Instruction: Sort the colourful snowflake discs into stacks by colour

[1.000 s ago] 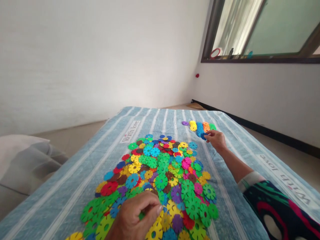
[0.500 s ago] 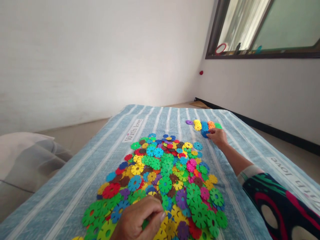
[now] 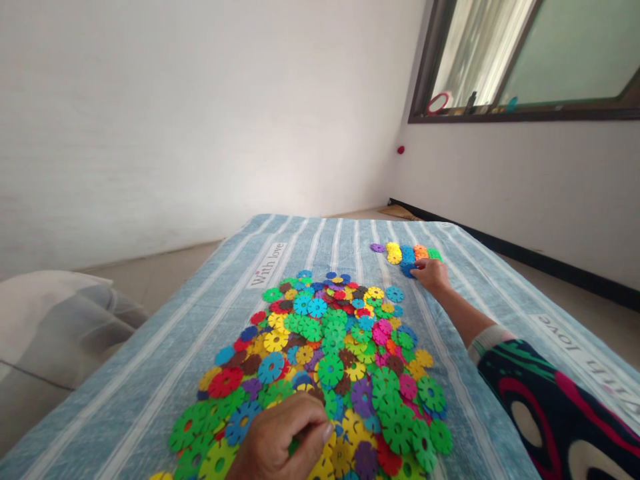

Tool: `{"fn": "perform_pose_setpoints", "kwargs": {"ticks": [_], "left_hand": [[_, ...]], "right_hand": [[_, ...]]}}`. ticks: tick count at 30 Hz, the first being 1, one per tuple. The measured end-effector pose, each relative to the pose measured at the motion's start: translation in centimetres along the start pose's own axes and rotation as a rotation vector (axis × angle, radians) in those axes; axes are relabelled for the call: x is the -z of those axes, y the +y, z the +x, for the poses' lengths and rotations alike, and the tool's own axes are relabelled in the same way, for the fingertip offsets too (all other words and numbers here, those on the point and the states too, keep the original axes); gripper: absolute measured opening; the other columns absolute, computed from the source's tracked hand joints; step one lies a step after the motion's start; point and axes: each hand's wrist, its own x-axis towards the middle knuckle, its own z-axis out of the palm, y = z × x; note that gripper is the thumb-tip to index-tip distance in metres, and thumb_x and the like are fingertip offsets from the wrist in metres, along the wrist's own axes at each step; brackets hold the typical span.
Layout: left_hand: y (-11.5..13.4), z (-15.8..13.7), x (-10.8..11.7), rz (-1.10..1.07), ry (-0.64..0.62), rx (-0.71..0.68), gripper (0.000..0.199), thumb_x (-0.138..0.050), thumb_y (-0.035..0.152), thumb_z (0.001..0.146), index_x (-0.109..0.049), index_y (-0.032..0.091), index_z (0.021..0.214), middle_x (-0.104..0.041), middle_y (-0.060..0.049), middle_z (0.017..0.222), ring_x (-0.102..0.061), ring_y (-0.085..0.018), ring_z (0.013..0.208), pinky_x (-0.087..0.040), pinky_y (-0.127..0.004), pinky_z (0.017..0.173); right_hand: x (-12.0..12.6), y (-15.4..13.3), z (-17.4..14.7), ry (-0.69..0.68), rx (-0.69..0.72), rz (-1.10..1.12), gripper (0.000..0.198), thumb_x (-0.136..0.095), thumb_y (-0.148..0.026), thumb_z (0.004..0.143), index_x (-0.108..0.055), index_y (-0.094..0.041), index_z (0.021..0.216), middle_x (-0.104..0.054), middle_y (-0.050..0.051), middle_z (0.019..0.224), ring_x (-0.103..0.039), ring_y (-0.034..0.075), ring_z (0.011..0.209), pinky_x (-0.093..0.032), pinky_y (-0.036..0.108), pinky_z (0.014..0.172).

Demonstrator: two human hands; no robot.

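Observation:
My right hand (image 3: 431,273) reaches to the far right of the table, its fingertips pinching a blue notched plastic disc (image 3: 409,270) at the near end of the blue discs (image 3: 407,253). Beside these lie yellow discs (image 3: 394,252), orange discs (image 3: 421,252), green discs (image 3: 435,255) and a single purple disc (image 3: 377,248). My left hand (image 3: 285,437) is closed, fingers curled, over the near part of a large heap of mixed-colour notched discs (image 3: 331,369). A bit of green shows behind its thumb; whether the hand holds anything is hidden.
A blue-and-white striped cloth (image 3: 165,373) with printed words covers the table. Something draped in pale, sheer fabric (image 3: 55,327) stands at the left. White walls (image 3: 200,113) and a dark-framed window (image 3: 500,112) are beyond.
The blue disc in my right hand has shifted slightly left, closer in line with the other blue discs. My left hand stays almost still. The whole view has tilted a little.

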Motion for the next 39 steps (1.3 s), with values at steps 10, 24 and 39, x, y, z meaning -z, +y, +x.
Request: {"fn": "perform_pose_setpoints", "kwargs": {"ticks": [10,24,39], "left_hand": [[0.3,0.0,0.0,0.032,-0.009,0.044,0.022,-0.047,0.021,0.085,-0.052,0.018,0.064,-0.056,0.001,0.060,-0.053,-0.010,0.055,-0.042,-0.019,0.053],[0.6,0.1,0.0,0.032,0.016,0.021,0.022,-0.046,0.021,0.085,-0.054,0.017,0.065,-0.055,0.001,0.060,-0.052,-0.010,0.056,-0.041,-0.019,0.054],[0.8,0.4,-0.1,0.070,-0.004,0.031,0.023,-0.045,0.022,0.085,-0.055,0.017,0.065,-0.056,0.001,0.062,-0.051,-0.010,0.056,-0.040,-0.020,0.055]], "right_hand": [[0.1,0.0,-0.6,0.009,-0.019,-0.008,0.023,-0.068,-0.027,0.064,-0.069,-0.018,0.085,-0.068,0.006,0.077,-0.064,0.024,0.076,-0.046,0.033,0.068],[1.9,-0.8,-6.7,-0.041,0.096,0.104,0.029,-0.056,-0.022,0.072,-0.067,-0.011,0.096,-0.066,0.009,0.090,-0.063,0.019,0.077,-0.046,0.033,0.078],[7.4,-2.7,-18.5,-0.159,0.374,0.417,0.011,-0.055,-0.023,0.081,-0.065,-0.017,0.080,-0.064,0.007,0.088,-0.061,0.019,0.083,-0.048,0.033,0.077]]}}
